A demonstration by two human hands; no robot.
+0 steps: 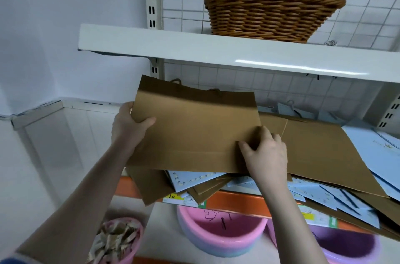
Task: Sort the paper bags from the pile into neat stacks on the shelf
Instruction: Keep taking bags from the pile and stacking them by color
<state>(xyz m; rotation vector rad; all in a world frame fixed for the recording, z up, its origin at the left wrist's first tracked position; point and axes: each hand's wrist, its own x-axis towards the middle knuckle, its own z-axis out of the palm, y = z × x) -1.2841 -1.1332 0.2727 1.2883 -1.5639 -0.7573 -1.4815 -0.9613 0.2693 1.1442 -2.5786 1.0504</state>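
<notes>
A flat brown paper bag (194, 127) with cord handles is held level above the left end of the middle shelf. My left hand (127, 123) grips its left edge, thumb on top. My right hand (266, 151) pinches its near right corner. Under it lies a loose pile of brown bags (320, 151) and light blue bags (381, 155), spread across the shelf and hanging over its orange front edge (233, 201). More blue bags (190, 181) stick out below the held bag.
A white upper shelf (216, 51) carries a wicker basket (270, 10). Below the orange edge stand a pink bowl (218, 233), a purple bowl (350, 248) and a pink tub of crumpled paper (116, 242). A white wall is at the left.
</notes>
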